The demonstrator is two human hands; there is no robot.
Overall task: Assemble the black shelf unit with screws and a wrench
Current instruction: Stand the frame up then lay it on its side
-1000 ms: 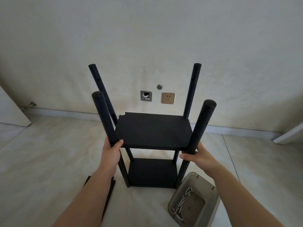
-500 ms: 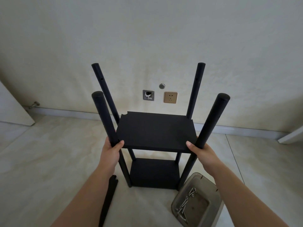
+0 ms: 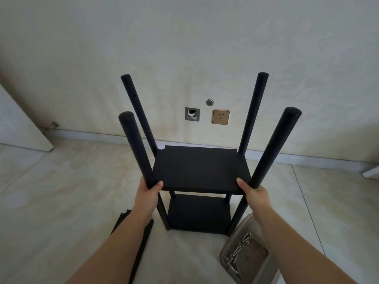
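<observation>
Black shelf unit point(image 3: 202, 171), frame centre, standing on floor. Left hand point(image 3: 148, 193) wrapped round near-left post point(image 3: 136, 148); right hand point(image 3: 255, 194) clasping near-right post point(image 3: 272, 148), thumbs pinning middle panel point(image 3: 202, 170), likely aligning screw holes. Screws point(image 3: 240, 251) in tray point(image 3: 227, 261), lower right.

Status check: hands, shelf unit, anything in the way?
Left hand grips front-left post. Right hand holds middle shelf. Screw tray beside base.

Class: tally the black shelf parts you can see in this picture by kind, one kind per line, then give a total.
Upright poles: 4
Shelf boards fitted between the poles: 2
Loose black panels on the floor: 1
Total: 7
</observation>
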